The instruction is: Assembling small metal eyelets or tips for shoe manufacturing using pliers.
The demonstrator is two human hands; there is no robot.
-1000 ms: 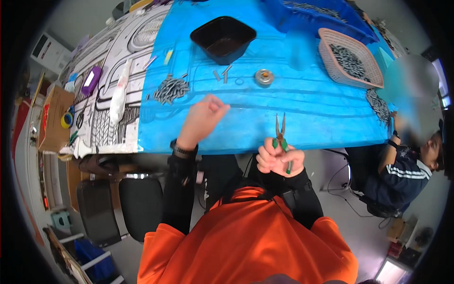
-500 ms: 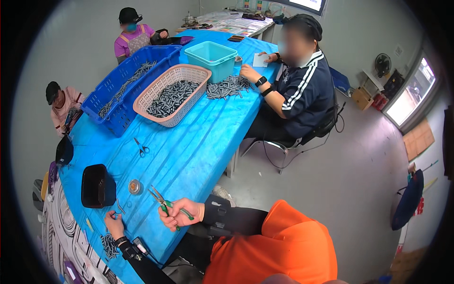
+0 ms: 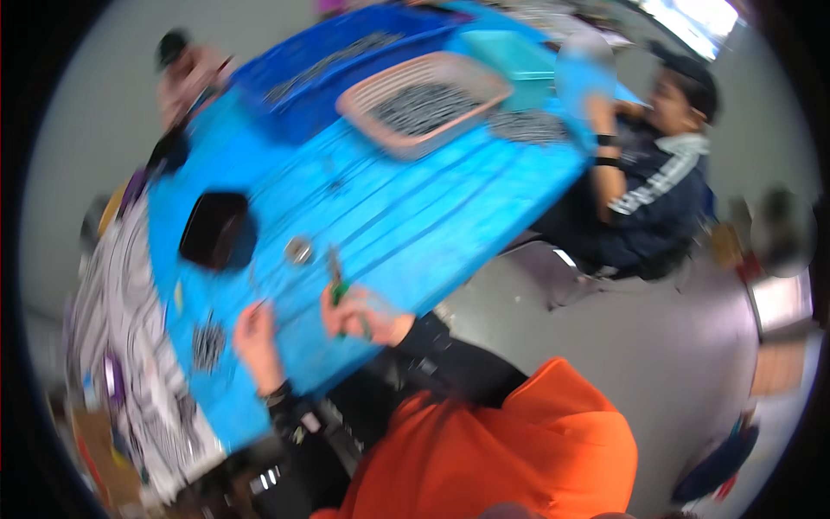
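Observation:
My right hand (image 3: 367,313) is closed round green-handled pliers (image 3: 337,278), their metal jaws up and away from me, over the near edge of the blue-covered table (image 3: 380,216). To its left, my left hand (image 3: 257,346) has its fingers drawn together in a pinch. Something small and dark seems to be at the fingertips, too blurred to name. Left of that hand lies a small pile of thin grey pieces (image 3: 207,344). Beyond my hands stand a small round tin (image 3: 298,250) and a black bin (image 3: 201,232). The whole view is smeared by motion.
Farther off are a pink basket (image 3: 363,121) and a long blue crate (image 3: 298,121), both holding grey pieces, and a turquoise tub (image 3: 527,91). Beside them lies a heap of grey pieces (image 3: 529,127). Blurred scissors (image 3: 333,177) lie mid-table. One person (image 3: 657,190) sits at right, another (image 3: 190,82) far left.
The view has swung, shifting the table and its contents up and to the right. My left hand has come nearer the right one. The pliers stay in my right hand. The person at right has raised an arm.

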